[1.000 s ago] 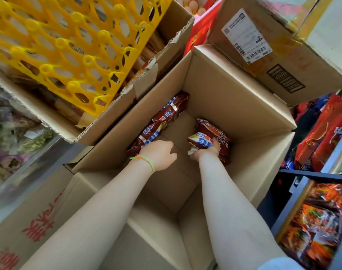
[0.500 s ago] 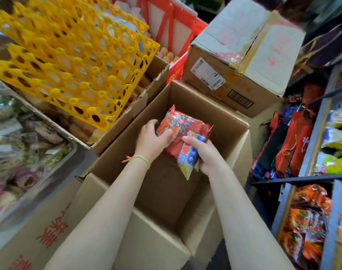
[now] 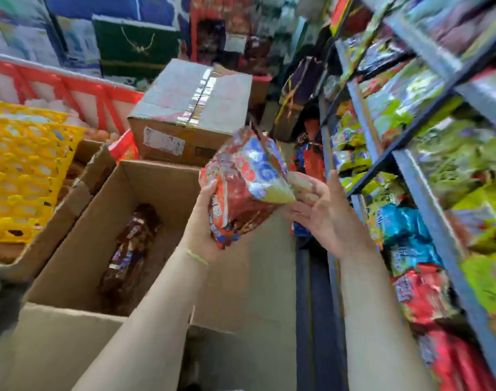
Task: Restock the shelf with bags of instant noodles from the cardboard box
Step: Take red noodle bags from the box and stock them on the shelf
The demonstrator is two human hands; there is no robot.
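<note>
Left hand (image 3: 203,221) grips the noodle bag (image 3: 242,187) from below and behind, thumb up along its left edge, fingers hidden behind the pack; probably so the printed face shows and the weight sits in the palm. Right hand (image 3: 323,214) is spread, palm turned toward the bag, fingertips (image 3: 300,184) at or just touching the bag's right corner. Exact contact is blurred; I judge it steadies the bag or is about to take it for the shelf side.

The bag is tilted, held in the air above the right wall of the open cardboard box (image 3: 145,182), between box and shelf (image 3: 436,221).

One more dark bag (image 3: 131,249) lies on the box floor, so the box is not yet emptied.

Shelf at right holds rows of green, blue and red packets; red ones (image 3: 423,294) on a lower level look the nearest match, likely the target slot.

A sealed box (image 3: 190,108) stands behind; yellow egg trays (image 3: 24,170) at left.
</note>
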